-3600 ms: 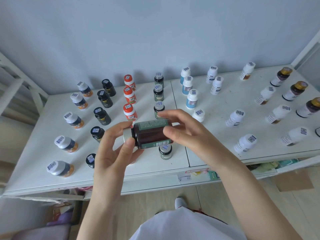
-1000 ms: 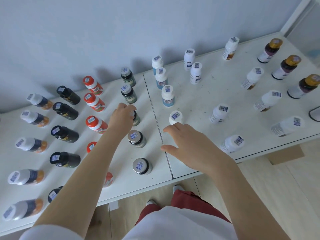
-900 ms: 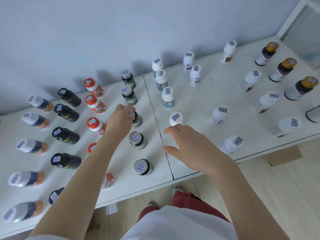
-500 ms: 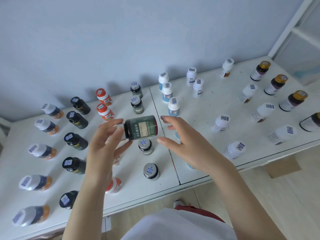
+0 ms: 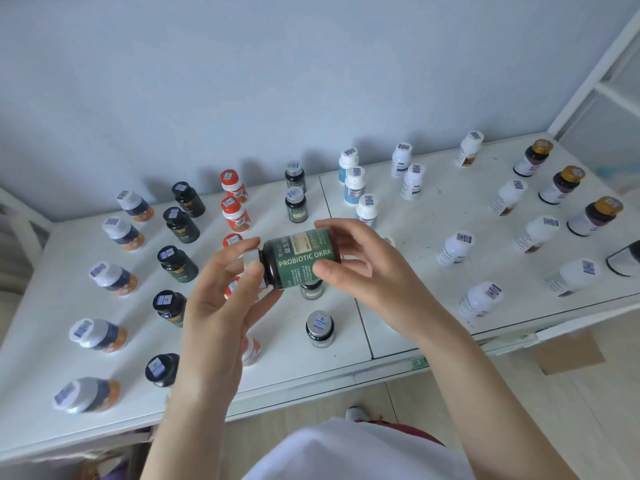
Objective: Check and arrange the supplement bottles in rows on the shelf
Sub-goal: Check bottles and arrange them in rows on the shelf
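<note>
Already most of the sorting looks done. The shelf [image 5: 433, 209] carries lines of like bottles running from its back edge toward its front edge. Nearest the left edge stand the white-capped bottles with orange bases [image 5: 114, 278], then the black bottles [image 5: 176, 265], then the red-capped bottles [image 5: 235, 216], partly hidden behind the left arm. The dark green bottles [image 5: 296, 206] fill the middle. Right of the seam come the blue-labelled white bottles [image 5: 355, 187], looser lines of plain white bottles [image 5: 535, 233], and the gold-capped bottles [image 5: 564, 185] toward the right edge. All that show stand upright.

The green line is the one under review. Two stand near the back edge, one sits near the front edge, and another shows just under the raised one, so the open place in that line is probably where it belongs. The lines to the right seem unevenly spaced and may yet need checking, though that is a guess.

The green bottle [image 5: 300, 258] is off the shelf, held on its side above the middle, its "PROBIOTIC OKRA" label turned up toward the camera. The left hand [image 5: 221, 299] grips the cap end, thumb below and fingers curled over the neck. The right hand [image 5: 367, 268] holds the base end, thumb on the label and fingers wrapped over the far side. Neither hand is spread flat; both close lightly round the bottle, as for reading it.
</note>
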